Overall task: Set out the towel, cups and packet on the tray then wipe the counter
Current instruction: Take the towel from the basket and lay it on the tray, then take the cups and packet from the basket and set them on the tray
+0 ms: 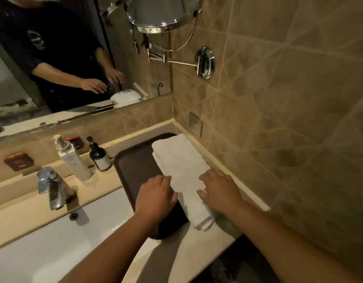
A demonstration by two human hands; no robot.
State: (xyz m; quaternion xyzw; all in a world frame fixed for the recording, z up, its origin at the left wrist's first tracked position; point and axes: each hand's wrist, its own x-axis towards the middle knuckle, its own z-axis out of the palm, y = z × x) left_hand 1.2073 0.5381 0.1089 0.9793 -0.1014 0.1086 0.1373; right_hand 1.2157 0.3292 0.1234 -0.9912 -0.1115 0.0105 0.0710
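A folded white towel (179, 160) lies lengthwise along the right side of a dark brown tray (133, 166) on the beige counter (213, 240), close to the tiled wall. My left hand (155, 196) rests flat at the towel's left edge, partly over the tray, fingers apart. My right hand (218, 189) presses flat on the near part of the towel, fingers spread. Neither hand grips anything. No cups or packet are in view.
A white sink basin (54, 242) with a metal tap (54, 188) lies to the left. A white pump bottle (73, 160) and a dark pump bottle (99, 155) stand behind it. A swing-arm mirror (166, 15) and a wall socket (195, 124) are on the right.
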